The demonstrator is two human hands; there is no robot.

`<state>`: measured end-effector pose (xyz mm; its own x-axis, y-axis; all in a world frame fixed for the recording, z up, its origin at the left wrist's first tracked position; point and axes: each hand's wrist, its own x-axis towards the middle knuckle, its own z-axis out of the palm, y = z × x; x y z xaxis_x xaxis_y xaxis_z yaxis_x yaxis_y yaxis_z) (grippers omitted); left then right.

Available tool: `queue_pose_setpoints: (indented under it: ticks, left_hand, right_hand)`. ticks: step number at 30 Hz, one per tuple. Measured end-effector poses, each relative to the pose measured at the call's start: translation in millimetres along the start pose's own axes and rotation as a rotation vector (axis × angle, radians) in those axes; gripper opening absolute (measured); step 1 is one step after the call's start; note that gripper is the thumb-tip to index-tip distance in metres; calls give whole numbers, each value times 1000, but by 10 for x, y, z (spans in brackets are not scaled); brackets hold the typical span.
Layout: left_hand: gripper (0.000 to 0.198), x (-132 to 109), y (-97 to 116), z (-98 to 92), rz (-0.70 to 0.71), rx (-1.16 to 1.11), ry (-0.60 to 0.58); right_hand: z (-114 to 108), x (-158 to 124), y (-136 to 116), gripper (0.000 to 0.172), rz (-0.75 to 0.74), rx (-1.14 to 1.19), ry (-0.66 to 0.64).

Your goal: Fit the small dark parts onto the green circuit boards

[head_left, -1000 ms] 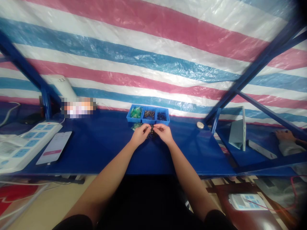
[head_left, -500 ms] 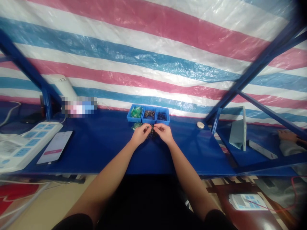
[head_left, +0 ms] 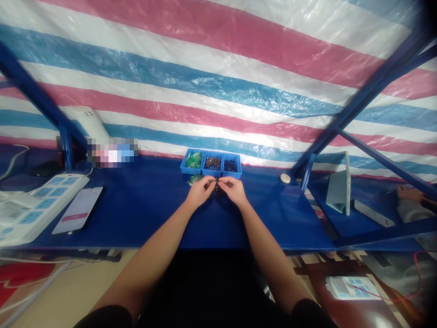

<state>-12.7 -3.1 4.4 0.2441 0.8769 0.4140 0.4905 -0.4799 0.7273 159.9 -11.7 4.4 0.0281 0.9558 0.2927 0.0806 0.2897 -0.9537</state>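
My left hand point(head_left: 200, 190) and my right hand point(head_left: 234, 189) meet above the blue table, fingertips pinched close together. Whatever is between them is too small to make out. Under and between the fingers lies a small pile of dark little parts point(head_left: 216, 193), partly hidden. Just beyond my hands stand three joined blue bins: the left bin point(head_left: 185, 170) holds green pieces, the middle bin point(head_left: 211, 172) small metallic pieces, the right bin point(head_left: 233, 173) dark small pieces. More green pieces point(head_left: 194, 179) lie on the table beside my left hand.
At left, a phone point(head_left: 78, 210) lies next to a white power strip point(head_left: 48, 200). A round beige object point(head_left: 285, 178) sits at right, near the blue frame post point(head_left: 308, 172). Farther right are a propped tablet point(head_left: 339, 184), another phone point(head_left: 373, 213) and another person's hand point(head_left: 409, 193).
Almost nothing differs. My fingers have shifted very slightly while staying pinched together over the pile.
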Motion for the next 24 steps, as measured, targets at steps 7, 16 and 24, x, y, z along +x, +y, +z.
queue_pose_setpoints:
  ticks: [7,16,24]
  left_hand:
    - [25,-2,0,-6,12,2,-4]
    - [28,-7,1,-2,6,-4,-7]
    - [26,6,-24,4,16,17,6]
  right_hand:
    - [4,-8,-13,27,-16,-12,-15]
    - [7,-17,-13,27,-19,-29,14]
    - [9,-13,-8,27,-22,-40,3]
